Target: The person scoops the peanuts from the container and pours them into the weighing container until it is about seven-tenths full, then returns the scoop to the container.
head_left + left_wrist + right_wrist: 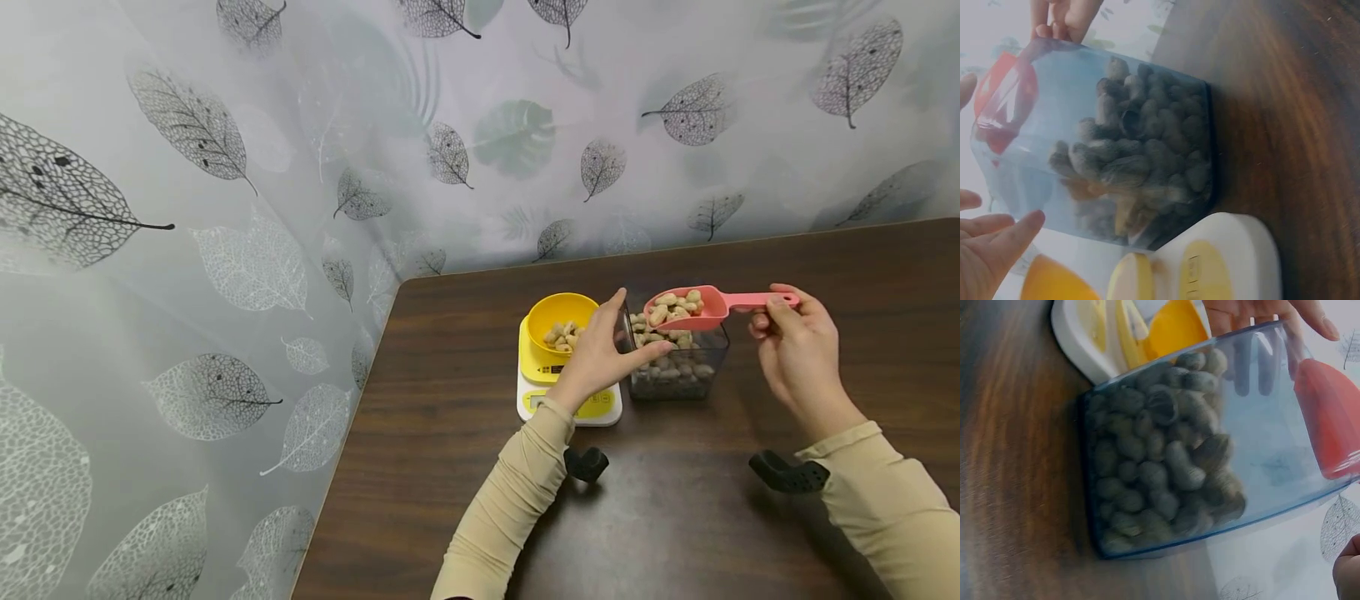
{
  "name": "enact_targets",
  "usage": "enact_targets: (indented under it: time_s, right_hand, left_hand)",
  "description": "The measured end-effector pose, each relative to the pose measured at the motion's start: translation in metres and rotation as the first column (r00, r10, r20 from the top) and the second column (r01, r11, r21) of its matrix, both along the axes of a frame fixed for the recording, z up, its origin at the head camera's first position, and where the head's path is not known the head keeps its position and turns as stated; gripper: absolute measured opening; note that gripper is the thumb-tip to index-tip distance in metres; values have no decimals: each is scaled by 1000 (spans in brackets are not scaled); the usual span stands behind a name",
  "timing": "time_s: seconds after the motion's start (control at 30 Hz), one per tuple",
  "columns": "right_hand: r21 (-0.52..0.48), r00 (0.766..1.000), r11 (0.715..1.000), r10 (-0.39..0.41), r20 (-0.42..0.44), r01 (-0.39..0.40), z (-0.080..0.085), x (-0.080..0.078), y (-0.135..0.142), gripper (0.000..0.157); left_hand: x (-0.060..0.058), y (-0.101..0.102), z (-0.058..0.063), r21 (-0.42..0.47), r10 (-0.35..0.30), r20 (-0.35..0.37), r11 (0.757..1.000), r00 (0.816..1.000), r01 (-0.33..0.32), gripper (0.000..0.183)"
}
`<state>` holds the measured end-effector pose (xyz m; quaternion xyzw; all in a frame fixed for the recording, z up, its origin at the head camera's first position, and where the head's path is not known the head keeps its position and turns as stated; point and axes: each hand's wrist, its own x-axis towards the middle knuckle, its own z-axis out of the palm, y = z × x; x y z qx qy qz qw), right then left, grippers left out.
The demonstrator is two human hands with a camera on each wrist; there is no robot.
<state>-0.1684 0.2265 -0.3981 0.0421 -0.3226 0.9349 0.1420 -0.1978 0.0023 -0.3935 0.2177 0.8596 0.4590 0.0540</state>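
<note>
Sleeves (pixel 517 492) of pale tan cloth come in from the near edge of the dark wooden surface (pixel 465 367), one on each forearm, and a small black mount sits at each wrist.

Further in, the left hand (pixel 600 350) lies with its fingers straight and spread against the left wall of a clear box (pixel 678 367). Its grip is open; it only touches and steadies the box and closes round nothing. The left wrist view shows the fingertips (pixel 1019 228) at the box wall (pixel 1041 112).

The box stands on the surface, just right of a kitchen scale (pixel 570 400), and is partly filled with peanuts (pixel 671 367) in their shells. Both wrist views show the nuts heaped in the lower part of the box (pixel 1260 469).

The right hand (pixel 798 350) is to the right of the box. Its thumb and fingers pinch the end of the handle of a pink scoop (pixel 697 307), so this grip is closed on the scoop. The scoop is held level above the open top of the box, its bowl heaped with peanuts. In the right wrist view its red-pink bowl (pixel 1329 419) shows through the clear wall.

The scale is white with a yellow top. On it sits a yellow bowl (pixel 558 321) with a few peanuts (pixel 564 335) inside.

Behind the surface hangs a pale sheet printed with leaves (pixel 225 208).
</note>
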Motion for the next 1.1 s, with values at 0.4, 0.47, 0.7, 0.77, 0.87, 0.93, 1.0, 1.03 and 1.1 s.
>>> enact_targets:
  time_s: [0.4,0.47,0.7,0.77,0.87,0.93,1.0,1.03,1.1]
  right_hand:
    - [20,999,999,40,-28,-39,30,-15,-20,26]
    - [33,998,999,43,-35,-42,35,-17,-25,26]
    - [183,998,982,54,-25,-48,46,-22,-44,33]
    - [227,997,972,73,-15,-67,46,-24,-50,33]
    - [291,995,952,100,13,-99,45,-28,-58,29]
    - [334,993,936,110,39,-116,44,-29,-62,27]
    - [374,992,919,104,70,-123,43,-31,-65,25]
    - [393,991,911,100,88,-127,43,-31,-66,25]
    - [436,988,889,93,124,-138,42,-32,-67,23]
  left_hand:
    - [-11,-21,21,-89,87,-75,992,993,-94,91]
    - [-13,-27,24,-71,101,-77,992,992,-106,91]
    - [-20,-52,22,-22,164,-129,985,978,-168,92]
    - [-21,-59,19,-37,192,-144,979,971,-199,92]
    - [-22,-67,13,-52,230,-151,969,961,-240,92]
    - [-22,-71,8,-60,252,-138,963,958,-262,94]
    - [-21,-74,3,-66,267,-124,959,956,-276,95]
    - [-21,-75,0,-70,272,-114,957,955,-281,95]
    - [-20,-77,-6,-80,282,-94,954,955,-290,97]
